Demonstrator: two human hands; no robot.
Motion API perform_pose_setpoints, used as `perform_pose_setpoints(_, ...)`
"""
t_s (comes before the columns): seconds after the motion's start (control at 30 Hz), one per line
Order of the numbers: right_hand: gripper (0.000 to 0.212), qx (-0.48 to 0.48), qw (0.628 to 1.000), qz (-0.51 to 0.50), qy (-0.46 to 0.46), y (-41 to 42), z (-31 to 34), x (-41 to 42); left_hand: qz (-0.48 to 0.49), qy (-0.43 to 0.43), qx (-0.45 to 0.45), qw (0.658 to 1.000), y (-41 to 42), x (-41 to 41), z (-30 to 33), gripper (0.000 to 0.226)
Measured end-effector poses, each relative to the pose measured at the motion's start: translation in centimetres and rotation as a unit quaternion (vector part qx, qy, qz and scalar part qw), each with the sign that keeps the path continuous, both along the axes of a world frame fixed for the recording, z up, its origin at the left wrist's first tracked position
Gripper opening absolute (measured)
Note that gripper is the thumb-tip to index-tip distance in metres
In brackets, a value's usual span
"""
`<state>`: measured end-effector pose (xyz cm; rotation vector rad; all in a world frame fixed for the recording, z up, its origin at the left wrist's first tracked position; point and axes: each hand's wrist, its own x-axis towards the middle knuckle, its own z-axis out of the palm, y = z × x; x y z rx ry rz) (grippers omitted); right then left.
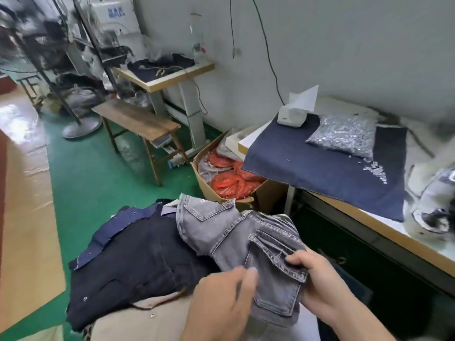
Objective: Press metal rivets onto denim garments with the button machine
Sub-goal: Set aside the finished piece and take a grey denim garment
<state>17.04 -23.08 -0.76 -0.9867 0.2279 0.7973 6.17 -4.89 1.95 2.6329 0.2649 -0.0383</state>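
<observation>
A green floor (98, 173) fills the left half of the view, with a wooden bench (138, 121) standing on it near a white sewing table (167, 75) against the wall. On the right, a worktable (384, 217) carries a dark blue cloth (307, 166) that hangs over its near-left edge. A clear bag of metal rivets (344, 134) lies toward the far edge of that cloth, and loose rivets (375, 171) are scattered near its right edge. A white tissue box (293, 115) sits at the cloth's far-left corner. An open cardboard box (246, 198) with red bags stands on the floor beside the table. In the foreground, a pile of dark denim garments (138, 262) lies at left. Across it rests a grey denim garment (236, 232) with 2 flap pockets. The right hand (320, 281) grips the edge of the nearer pocket flap, fingers curled round it. The left hand (221, 299) has curled fingers at the same garment's fabric; motion blur hides whether it pinches it.
</observation>
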Motion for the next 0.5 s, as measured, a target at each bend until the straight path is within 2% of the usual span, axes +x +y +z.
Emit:
perform_pose_setpoints(0.07, 0.062, -0.024, 0.995, 0.049, -0.089, -2.6, 1.3, 0.6, 0.040, -0.093, -0.058, 0.993, 0.4, 1.2, 0.1, 0.060)
perform_pose_setpoints(0.13, 0.066, -0.048, 0.982, 0.102, -0.154, -5.1, 2.8, 1.2, 0.065, -0.233, -0.051, 0.969, 1.1, 3.3, -0.5, 0.047)
perform_pose_setpoints(0.17, 0.067, -0.056, 0.974, 0.125, -0.179, -6.2, 3.4, 1.4, 0.071, -0.267, -0.033, 0.961, 1.5, 5.0, -1.1, 0.049)
perform_pose_setpoints(0.2, 0.069, -0.067, 0.966, 0.142, -0.204, -7.2, 3.9, 1.5, 0.071, -0.251, -0.038, 0.965, 2.0, 6.8, -1.5, 0.054)
perform_pose_setpoints(0.27, 0.072, -0.098, 0.953, 0.146, -0.246, -8.6, 4.8, 1.5, 0.059, -0.112, -0.147, 0.981, 1.9, 10.9, -1.8, 0.059)
perform_pose_setpoints(0.3, 0.073, -0.112, 0.949, 0.138, -0.259, -9.2, 5.2, 1.5, 0.051, -0.014, -0.250, 0.967, 1.0, 12.6, -2.2, 0.060)
perform_pose_setpoints(0.33, 0.074, -0.114, 0.948, 0.130, -0.267, -9.8, 5.5, 1.5, 0.045, 0.080, -0.358, 0.929, -0.3, 14.0, -2.8, 0.067)
perform_pose_setpoints(0.37, 0.074, -0.107, 0.948, 0.124, -0.272, -10.5, 5.8, 1.5, 0.038, 0.156, -0.423, 0.892, -1.9, 14.9, -3.7, 0.080)
perform_pose_setpoints(0.43, 0.075, -0.080, 0.954, 0.105, -0.268, -12.1, 6.2, 1.3, -0.012, 0.269, -0.459, 0.847, -5.3, 15.2, -5.9, 0.104)
perform_pose_setpoints(0.5, 0.076, -0.048, 0.959, 0.087, -0.266, -14.2, 6.7, 1.0, -0.080, 0.339, -0.492, 0.798, -8.1, 14.5, -7.5, 0.094)
